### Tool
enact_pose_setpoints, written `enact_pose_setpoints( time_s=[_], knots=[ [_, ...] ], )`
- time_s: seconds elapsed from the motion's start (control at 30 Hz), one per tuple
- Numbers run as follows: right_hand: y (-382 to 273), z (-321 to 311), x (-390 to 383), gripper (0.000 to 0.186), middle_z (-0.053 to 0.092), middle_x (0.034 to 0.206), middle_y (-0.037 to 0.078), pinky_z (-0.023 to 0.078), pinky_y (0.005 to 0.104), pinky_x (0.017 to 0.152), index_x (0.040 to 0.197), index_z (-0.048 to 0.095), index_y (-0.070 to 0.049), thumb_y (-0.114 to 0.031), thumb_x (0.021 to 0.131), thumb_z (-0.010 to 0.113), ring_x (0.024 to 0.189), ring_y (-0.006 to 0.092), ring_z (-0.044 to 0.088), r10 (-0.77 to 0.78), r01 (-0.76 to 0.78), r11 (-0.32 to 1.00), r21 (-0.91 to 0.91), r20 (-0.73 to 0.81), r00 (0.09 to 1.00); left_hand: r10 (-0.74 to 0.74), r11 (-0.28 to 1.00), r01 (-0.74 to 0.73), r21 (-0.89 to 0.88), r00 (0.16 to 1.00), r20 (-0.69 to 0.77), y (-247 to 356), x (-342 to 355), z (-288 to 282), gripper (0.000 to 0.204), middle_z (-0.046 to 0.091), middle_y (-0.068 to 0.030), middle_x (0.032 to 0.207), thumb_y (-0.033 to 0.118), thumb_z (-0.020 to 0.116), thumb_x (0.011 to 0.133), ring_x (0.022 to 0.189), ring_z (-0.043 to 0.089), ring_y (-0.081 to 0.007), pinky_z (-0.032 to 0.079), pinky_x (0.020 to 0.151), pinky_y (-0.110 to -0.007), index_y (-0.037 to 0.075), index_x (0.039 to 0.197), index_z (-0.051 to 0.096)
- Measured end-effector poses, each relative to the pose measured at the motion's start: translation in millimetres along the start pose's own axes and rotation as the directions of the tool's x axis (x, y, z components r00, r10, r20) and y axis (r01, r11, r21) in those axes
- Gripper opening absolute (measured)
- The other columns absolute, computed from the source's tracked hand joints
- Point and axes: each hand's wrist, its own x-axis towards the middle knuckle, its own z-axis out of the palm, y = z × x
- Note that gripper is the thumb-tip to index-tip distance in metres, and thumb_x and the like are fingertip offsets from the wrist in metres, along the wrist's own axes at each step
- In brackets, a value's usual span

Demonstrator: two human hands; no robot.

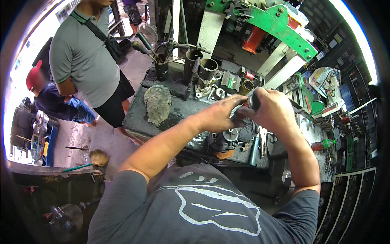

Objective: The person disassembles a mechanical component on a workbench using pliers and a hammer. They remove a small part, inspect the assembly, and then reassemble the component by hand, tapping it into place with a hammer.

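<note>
Raised over the right side of the workbench [140, 118], my two hands meet at a small dark, round part [253, 101] with a bit of red at its edge. My right hand [273, 109] is closed round it from the right. From the left, my left hand [219, 114] curls its fingers against the same part; its fingertips are partly hidden. What kind of part it is cannot be made out. Below my hands sits a dark metal machine assembly [226, 140] with a round grey piece on top, next to a dark rag [247, 132].
A crumpled grey cloth [157, 105] lies on the bench's left. Behind it stand a tool-filled can [161, 70], a metal cylinder [208, 68] and a metal housing [204, 87]. Long tools [255, 150] lie at the front right. A person in a grey shirt [91, 57] stands left.
</note>
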Motion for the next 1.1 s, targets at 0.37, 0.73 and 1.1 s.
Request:
enact_pose_setpoints(
  time_s=[0.37,0.73,1.1],
  knots=[
    [4.3,-2.9,-2.2,0.046,0.069,0.105,0.022,0.061,0.0517,0.09,0.12,0.065,-0.006,-0.019,0.082,0.087,0.104,0.0431,0.074,-0.055,0.03,0.99,0.139,0.182,0.982,-0.087,0.989,0.097,0.109,0.991,-0.098,1.7,-8.6,5.0,0.061,0.071,-0.0117,0.13,0.01,0.086,0.091,0.122,0.07,-0.0229,0.055,0.107,-0.037,0.002,0.144,0.057],
    [6.7,21.0,-16.8,0.052,0.076,0.09,0.024,0.063,0.0527,0.079,0.101,0.073,0.002,-0.046,0.085,0.085,0.087,0.045,0.077,-0.222,0.283,0.913,0.293,-0.224,0.949,-0.144,0.98,0.132,-0.147,0.987,-0.071,-13.2,-17.3,10.6,0.066,0.07,-0.01,0.129,0.0,0.088,0.084,0.116,0.068,-0.0217,0.055,0.103,-0.038,0.003,0.141,0.055],
    [8.9,20.2,-23.3,0.056,0.075,0.1,0.023,0.062,0.0524,0.084,0.112,0.068,0.002,-0.045,0.086,0.086,0.095,0.0441,0.076,-0.254,0.307,0.893,0.329,-0.194,0.947,-0.097,0.984,0.073,-0.16,0.985,-0.144,-0.8,-18.4,14.6,0.054,0.073,-0.0114,0.118,0.008,0.086,0.089,0.108,0.072,-0.0221,0.056,0.099,-0.036,-0.001,0.135,0.058]
  ],
)
